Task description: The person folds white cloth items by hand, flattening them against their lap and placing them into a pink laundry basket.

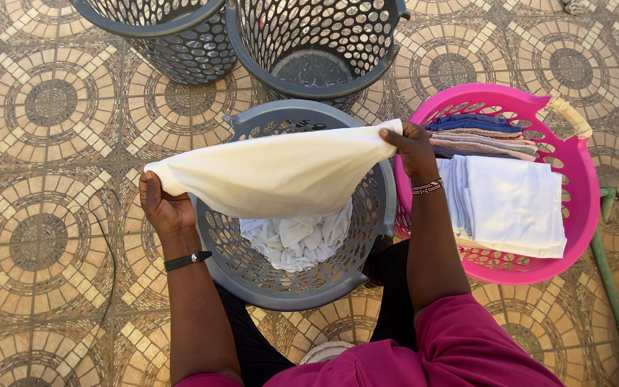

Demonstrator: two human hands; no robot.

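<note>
A cream cloth (281, 172) is stretched between both hands above a grey perforated laundry basket (302, 287). My left hand (162, 208) grips its left corner and my right hand (410, 147) grips its right corner. Crumpled white laundry (299, 240) lies in the bottom of the grey basket, partly hidden by the cloth. To the right stands a pink basket (582, 215) holding folded white cloths (514, 204) and a stack of folded blue, beige and grey cloths (481, 136).
Two more dark grey perforated baskets (180, 43) (317, 43) stand at the top on the patterned tile floor (44, 107). A green hose (614, 287) runs along the right edge. A thin dark cable (105, 251) lies at the left.
</note>
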